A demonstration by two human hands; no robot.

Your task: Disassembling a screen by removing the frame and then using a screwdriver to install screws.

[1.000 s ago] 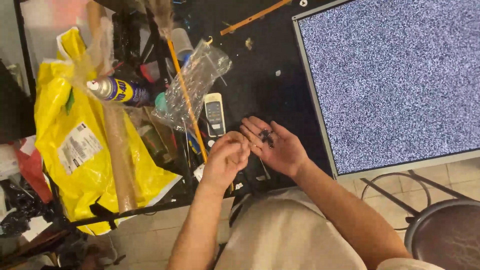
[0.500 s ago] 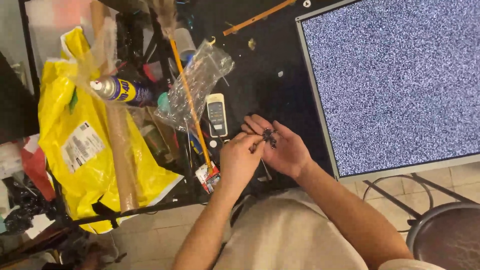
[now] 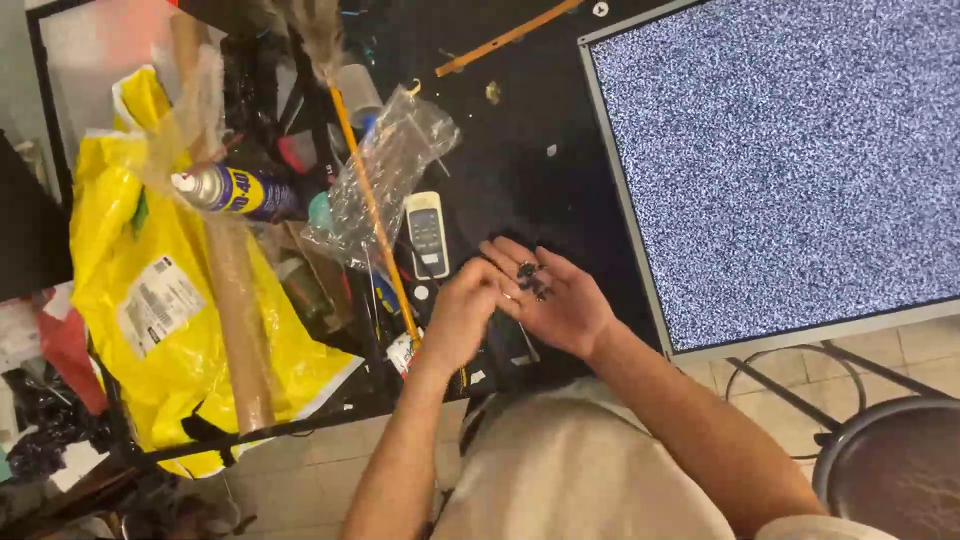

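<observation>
Right hand (image 3: 560,305) lies palm up and flat above the black counter (image 3: 530,120), cradling a small pile of dark screws (image 3: 530,280), not clenched. Left hand (image 3: 462,318) curled just beside it, fingertips touching the right palm's edge near the screws; can't tell if it pinches one. White slim remote control (image 3: 428,232) just beyond the hands. Crumpled clear plastic bag (image 3: 390,175) beside the remote. Large flat panel showing grey static (image 3: 780,160) to the right.
</observation>
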